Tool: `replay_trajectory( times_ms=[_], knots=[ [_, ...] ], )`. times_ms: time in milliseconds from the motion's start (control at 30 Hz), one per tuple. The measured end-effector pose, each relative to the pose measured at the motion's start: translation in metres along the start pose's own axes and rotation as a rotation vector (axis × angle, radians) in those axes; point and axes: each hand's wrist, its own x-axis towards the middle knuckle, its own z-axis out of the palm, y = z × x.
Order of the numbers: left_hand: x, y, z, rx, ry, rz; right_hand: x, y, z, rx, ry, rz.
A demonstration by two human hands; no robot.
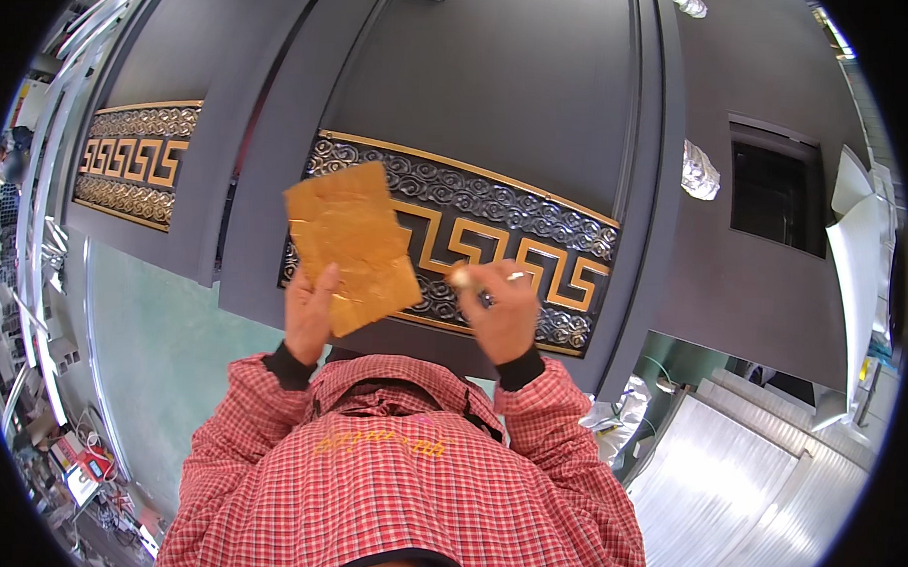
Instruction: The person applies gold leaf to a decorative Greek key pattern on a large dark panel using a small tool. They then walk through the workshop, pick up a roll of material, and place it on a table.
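My left hand point(310, 308) grips the lower left edge of a creased, gold-coloured square sheet point(347, 242), thumb on top. The sheet hides the left part of a decorative band on a dark grey panel point(501, 75). This band has a gold Greek-key strip point(475, 240) between dark, shiny scroll-relief strips point(516, 218). Over its lower part, my right hand point(503, 307) is closed around a small object with a rounded, gold-coloured tip point(460, 277). Its exact kind is unclear. The tip is near the key pattern; whether it touches cannot be told.
At the left, another grey panel carries a matching band point(135, 160), its scroll strips gold. On the right, a grey panel has a dark rectangular opening point(777, 190) and a foil-wrapped fitting point(700, 172). Ribbed translucent sheets point(718, 463) lie low right. Cluttered items point(93, 461) stand lower left.
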Motion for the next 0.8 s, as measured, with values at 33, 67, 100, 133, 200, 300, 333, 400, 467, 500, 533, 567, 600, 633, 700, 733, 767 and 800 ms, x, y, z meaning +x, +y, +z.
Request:
replay_trajectory(
  times_ms=[33, 67, 100, 133, 200, 300, 333, 400, 467, 500, 533, 567, 600, 633, 700, 733, 767, 800],
  knots=[
    [0.002, 0.001, -0.009, -0.016, 0.027, 0.034, -0.002, 0.016, -0.003, -0.063, 0.053, 0.086],
    [0.003, 0.006, -0.015, -0.015, 0.024, 0.037, -0.004, 0.04, -0.002, -0.115, 0.09, 0.16],
    [0.003, 0.008, -0.018, -0.021, 0.037, 0.025, -0.007, 0.061, 0.001, -0.176, 0.131, 0.24],
    [0.005, 0.01, -0.021, -0.02, 0.052, 0.018, -0.005, 0.073, 0.007, -0.191, 0.139, 0.242],
    [0.006, 0.011, -0.025, -0.018, 0.054, -0.006, 0.003, 0.093, 0.017, -0.219, 0.153, 0.244],
    [0.006, 0.014, -0.022, -0.022, 0.044, -0.027, 0.013, 0.102, 0.036, -0.292, 0.141, 0.254],
    [0.005, 0.015, -0.022, -0.02, 0.049, -0.028, 0.01, 0.104, 0.039, -0.306, 0.063, 0.266],
    [0.004, 0.015, -0.022, -0.019, 0.063, -0.029, -0.013, 0.106, 0.044, -0.349, -0.012, 0.201],
    [0.004, 0.011, -0.03, -0.008, 0.077, -0.017, -0.035, 0.1, 0.04, -0.298, -0.07, 0.192],
    [0.004, 0.01, -0.032, 0.0, 0.084, -0.011, -0.042, 0.096, 0.036, -0.249, -0.076, 0.211],
    [0.004, 0.01, -0.032, -0.005, 0.084, -0.008, -0.041, 0.094, 0.034, -0.22, -0.046, 0.262],
    [0.005, 0.011, -0.032, -0.009, 0.086, -0.005, -0.039, 0.091, 0.032, -0.19, -0.016, 0.314],
    [0.005, 0.013, -0.031, -0.016, 0.077, -0.007, -0.029, 0.086, 0.025, -0.206, 0.026, 0.324],
    [0.006, 0.013, -0.03, -0.018, 0.07, -0.017, -0.017, 0.085, 0.024, -0.218, 0.073, 0.333],
    [0.007, 0.014, -0.028, -0.02, 0.059, -0.036, -0.014, 0.094, 0.032, -0.286, 0.111, 0.265],
    [0.007, 0.016, -0.027, -0.008, 0.065, -0.03, -0.018, 0.098, 0.036, -0.303, 0.067, 0.263],
    [0.006, 0.018, -0.026, 0.003, 0.07, -0.023, -0.023, 0.101, 0.04, -0.32, 0.024, 0.261],
    [0.005, 0.019, -0.025, 0.012, 0.085, -0.014, -0.032, 0.101, 0.044, -0.28, 0.035, 0.2]
  ],
)
